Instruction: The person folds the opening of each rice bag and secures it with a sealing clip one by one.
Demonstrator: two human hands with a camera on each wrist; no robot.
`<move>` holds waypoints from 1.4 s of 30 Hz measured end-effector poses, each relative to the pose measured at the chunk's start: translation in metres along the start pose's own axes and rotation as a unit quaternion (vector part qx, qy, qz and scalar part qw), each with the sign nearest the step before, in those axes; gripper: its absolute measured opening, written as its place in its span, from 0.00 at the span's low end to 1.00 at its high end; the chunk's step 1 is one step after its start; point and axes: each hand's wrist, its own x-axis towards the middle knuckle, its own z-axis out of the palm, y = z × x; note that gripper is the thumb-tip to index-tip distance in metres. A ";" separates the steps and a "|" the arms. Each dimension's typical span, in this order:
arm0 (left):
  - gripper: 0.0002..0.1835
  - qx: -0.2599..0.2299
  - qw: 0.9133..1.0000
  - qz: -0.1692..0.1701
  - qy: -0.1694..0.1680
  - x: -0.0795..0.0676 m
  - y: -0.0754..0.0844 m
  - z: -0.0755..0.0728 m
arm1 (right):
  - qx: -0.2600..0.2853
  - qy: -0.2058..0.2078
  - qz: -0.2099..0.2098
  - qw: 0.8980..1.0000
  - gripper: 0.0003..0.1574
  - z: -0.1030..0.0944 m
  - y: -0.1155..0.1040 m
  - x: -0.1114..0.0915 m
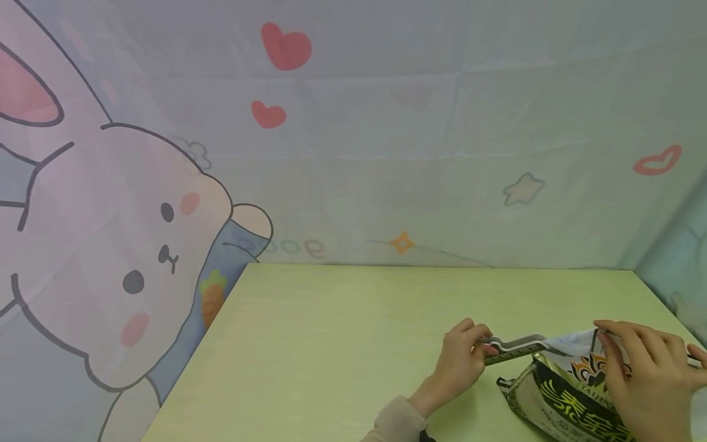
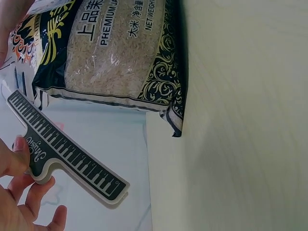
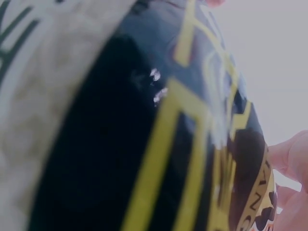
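At the right of the table in the head view lies a clear-fronted bag of rice point(image 1: 574, 393) with black, gold and white print. My left hand point(image 1: 458, 362) pinches the handle of a flat clip point(image 1: 513, 353) between thumb and fingers. Piano keys and the word "Music" mark the clip point(image 2: 72, 149) in the left wrist view, where its far end overlaps the bag's white top. My right hand point(image 1: 652, 374) pinches the upper edge of the bag with thumb and fingers. In the right wrist view the bag point(image 3: 110, 130) fills most of the picture, with fingertips point(image 3: 291, 154) at the right.
The pale green table point(image 1: 331, 344) stretches left of the hands. Behind it hangs a cloth backdrop point(image 1: 375, 123) printed with a rabbit, hearts and stars, and more cloth point(image 1: 679, 258) borders the table's right side.
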 end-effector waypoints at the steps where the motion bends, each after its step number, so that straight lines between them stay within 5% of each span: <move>1: 0.03 -0.004 1.000 0.000 0.000 0.000 0.000 0.001 | 0.003 0.004 0.001 1.000 0.32 0.000 0.000 -0.001; 12: 0.03 -0.046 0.999 -0.007 -0.021 0.005 0.006 0.009 | -0.009 -0.009 0.009 1.000 0.32 -0.004 0.001 -0.004; 20: 0.05 -0.031 0.999 0.005 -0.022 0.012 0.010 0.009 | 0.018 0.026 -0.001 0.999 0.31 0.001 0.003 -0.003; 42: 0.09 0.005 0.999 0.032 -0.008 0.026 0.028 0.011 | 0.031 0.018 -0.004 0.999 0.29 0.005 0.005 -0.002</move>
